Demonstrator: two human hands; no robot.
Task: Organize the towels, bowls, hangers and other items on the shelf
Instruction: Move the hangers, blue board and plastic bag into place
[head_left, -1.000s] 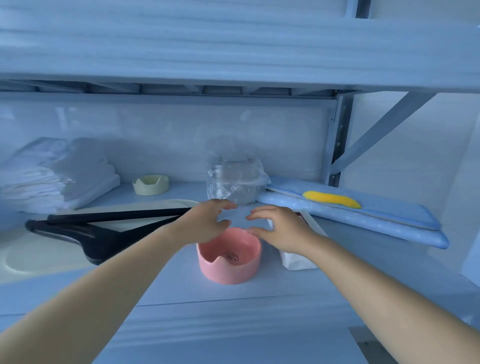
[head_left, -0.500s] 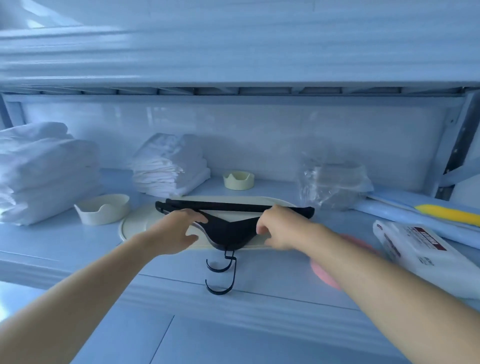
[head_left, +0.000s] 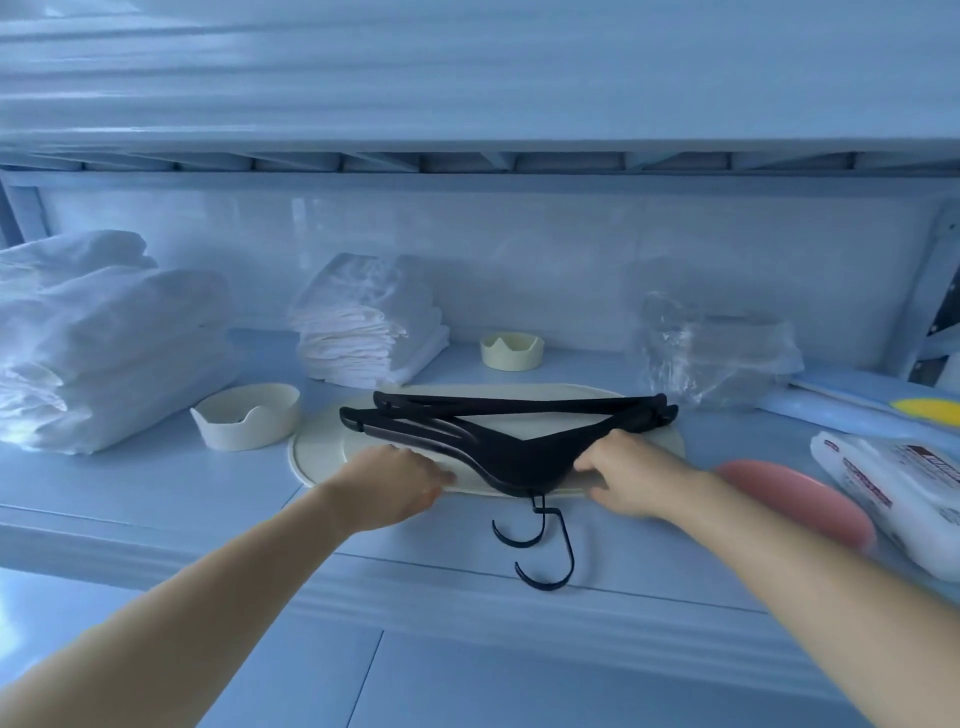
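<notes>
On the mat (head_left: 322, 447), hangers (head_left: 519, 457) unmoved

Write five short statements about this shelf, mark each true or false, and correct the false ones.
1. The black hangers lie on the cream tray. True.
2. Their hooks point toward the back wall. False: they point toward the shelf's front edge.
3. The left hand and the right hand are on opposite sides of the hangers' middle. True.
4. The pink bowl sits left of the hangers. False: it is to their right, beyond the right forearm.
5. Folded white towels are stacked at the shelf's left end. True.
</notes>
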